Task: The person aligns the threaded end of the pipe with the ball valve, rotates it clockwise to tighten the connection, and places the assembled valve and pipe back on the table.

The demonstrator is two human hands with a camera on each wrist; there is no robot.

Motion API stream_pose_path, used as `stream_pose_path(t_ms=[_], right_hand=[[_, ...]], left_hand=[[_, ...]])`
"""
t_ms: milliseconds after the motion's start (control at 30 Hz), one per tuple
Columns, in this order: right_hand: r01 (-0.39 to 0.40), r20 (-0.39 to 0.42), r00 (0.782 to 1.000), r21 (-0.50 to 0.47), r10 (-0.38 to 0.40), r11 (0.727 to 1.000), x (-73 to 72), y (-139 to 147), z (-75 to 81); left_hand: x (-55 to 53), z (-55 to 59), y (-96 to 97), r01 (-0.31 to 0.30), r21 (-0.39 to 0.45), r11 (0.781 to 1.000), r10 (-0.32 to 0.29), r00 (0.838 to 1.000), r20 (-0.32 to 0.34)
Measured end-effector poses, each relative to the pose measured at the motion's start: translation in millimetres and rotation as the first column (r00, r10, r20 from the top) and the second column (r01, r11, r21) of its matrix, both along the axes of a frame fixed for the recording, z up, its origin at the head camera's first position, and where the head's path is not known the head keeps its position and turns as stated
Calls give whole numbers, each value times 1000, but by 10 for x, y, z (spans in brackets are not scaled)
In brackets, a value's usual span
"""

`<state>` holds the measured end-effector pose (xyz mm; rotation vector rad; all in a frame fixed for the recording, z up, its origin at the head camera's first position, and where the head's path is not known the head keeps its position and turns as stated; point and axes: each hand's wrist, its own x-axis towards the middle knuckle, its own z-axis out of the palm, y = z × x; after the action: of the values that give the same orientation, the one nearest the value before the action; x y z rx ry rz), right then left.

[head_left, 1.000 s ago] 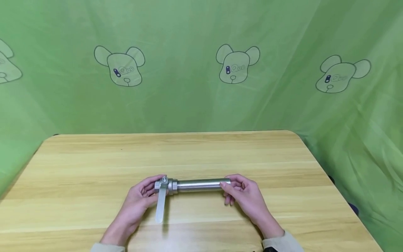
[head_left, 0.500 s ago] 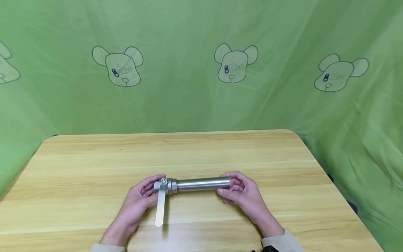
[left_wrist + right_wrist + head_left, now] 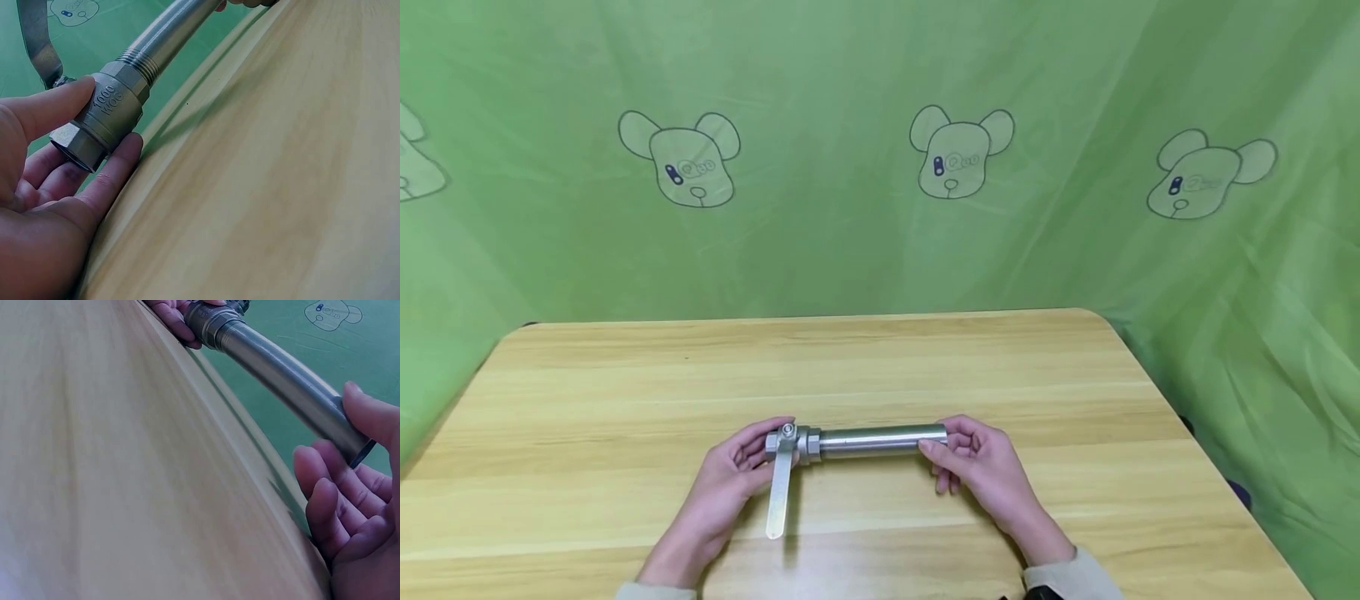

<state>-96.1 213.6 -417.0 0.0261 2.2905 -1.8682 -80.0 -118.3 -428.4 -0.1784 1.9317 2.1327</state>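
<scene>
A steel ball valve [image 3: 115, 103], marked "1000 WOG", has hex ends and a long flat lever handle [image 3: 779, 492] that points toward me in the head view. My left hand [image 3: 722, 483] holds the valve body between thumb and fingers. Joined to the valve's right end is a smooth metal pipe [image 3: 880, 440]; several threads show at the joint in the left wrist view. At the pipe's free end, my right hand [image 3: 988, 471] grips it, thumb on the near side and fingers behind and below. Both parts are held level, just above the table.
A wood-grain table [image 3: 625, 375] spreads under the hands. Behind it and along the sides hangs a green cloth [image 3: 835, 233] printed with bear-head outlines. A dark object [image 3: 1238, 496] shows past the table's right edge.
My right thumb has slid down off the pipe's top and partly back up, its fingers shifting too. The lever's free end has swung slightly left and nearer. The left hand stays nearly still.
</scene>
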Motion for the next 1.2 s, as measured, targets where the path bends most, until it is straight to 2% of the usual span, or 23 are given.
stream_pose_path(t_ms=[300, 500, 733, 800, 1000, 1200], right_hand=[[58, -45, 997, 46, -56, 997, -27, -21, -20], [30, -34, 999, -28, -31, 999, -24, -5, -16], [-17, -149, 989, -35, 11, 999, -8, 33, -27], [-22, -159, 987, -24, 18, 999, -9, 32, -28], [21, -107, 994, 22, -18, 1000, -12, 18, -13], [17, -25, 1000, -11, -17, 1000, -13, 3, -2]], left_hand=[[0, -7, -11, 7, 1, 1000, -7, 1000, -14], [3, -6, -3, 7, -7, 1000, -8, 1000, -7], [5, -3, 2, 14, -2, 1000, -14, 1000, -5], [5, -1, 1, 12, -4, 1000, -12, 1000, -7], [3, 4, 0, 13, -4, 1000, -13, 1000, -8], [-4, -1, -2, 8, 11, 1000, -8, 1000, -8]])
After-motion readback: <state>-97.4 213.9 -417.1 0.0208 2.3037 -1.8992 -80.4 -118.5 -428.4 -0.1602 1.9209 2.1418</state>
